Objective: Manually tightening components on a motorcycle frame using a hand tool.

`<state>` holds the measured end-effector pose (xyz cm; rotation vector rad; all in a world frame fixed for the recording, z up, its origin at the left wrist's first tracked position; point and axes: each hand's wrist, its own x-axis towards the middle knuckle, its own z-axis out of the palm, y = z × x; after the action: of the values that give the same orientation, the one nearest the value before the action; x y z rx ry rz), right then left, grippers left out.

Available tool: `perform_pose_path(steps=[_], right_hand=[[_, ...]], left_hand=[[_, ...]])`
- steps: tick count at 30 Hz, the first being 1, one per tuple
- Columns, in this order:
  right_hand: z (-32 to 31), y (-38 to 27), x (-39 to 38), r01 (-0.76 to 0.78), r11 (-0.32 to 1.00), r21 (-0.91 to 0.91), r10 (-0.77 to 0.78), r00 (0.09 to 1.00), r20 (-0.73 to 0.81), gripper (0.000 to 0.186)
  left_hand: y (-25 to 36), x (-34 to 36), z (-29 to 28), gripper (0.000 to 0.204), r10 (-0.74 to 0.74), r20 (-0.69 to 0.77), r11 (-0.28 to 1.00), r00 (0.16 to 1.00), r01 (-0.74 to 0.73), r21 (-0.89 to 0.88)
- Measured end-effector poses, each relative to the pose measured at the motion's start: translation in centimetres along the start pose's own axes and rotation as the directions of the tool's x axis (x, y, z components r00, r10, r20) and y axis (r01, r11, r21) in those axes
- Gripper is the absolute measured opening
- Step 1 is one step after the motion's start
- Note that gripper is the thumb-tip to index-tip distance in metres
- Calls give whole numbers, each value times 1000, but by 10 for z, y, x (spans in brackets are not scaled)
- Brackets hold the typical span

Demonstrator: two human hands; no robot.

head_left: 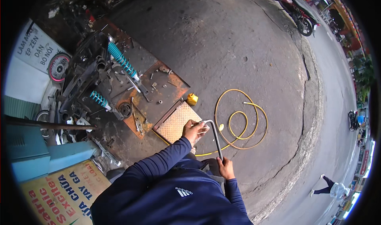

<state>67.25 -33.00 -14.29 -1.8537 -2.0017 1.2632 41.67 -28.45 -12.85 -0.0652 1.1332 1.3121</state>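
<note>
A dark metal bar (217, 139) with an L-shaped bend is held between my hands, in front of my body. My right hand (226, 168) is closed around its long arm near the lower end. At the bent end, my left hand (193, 131) has its fingers curled at the short arm. Something pale and shiny shows at those fingertips, too small to make out. Beneath the left hand lies a rusty tread plate (176, 122). Just beyond it stands a small yellow container (192, 99).
A motorcycle frame with teal shock-absorber springs (121, 60) stands at left over a rusty metal sheet (174, 80) strewn with tools and nuts. A yellow hose (266, 124) lies coiled at right. Signboards (59, 193) stand at left. A person (331, 188) walks on the road.
</note>
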Motion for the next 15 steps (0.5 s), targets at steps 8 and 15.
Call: perform_pose_path(steps=[8,15], right_hand=[[-51,-50,192,313,879,359,-433,839,329,27],[-85,-196,360,-82,804,589,-467,526,711,30]], left_hand=[[76,36,22,19,557,-49,830,829,-556,43],[138,121,96,16,738,-239,659,631,-750,56]])
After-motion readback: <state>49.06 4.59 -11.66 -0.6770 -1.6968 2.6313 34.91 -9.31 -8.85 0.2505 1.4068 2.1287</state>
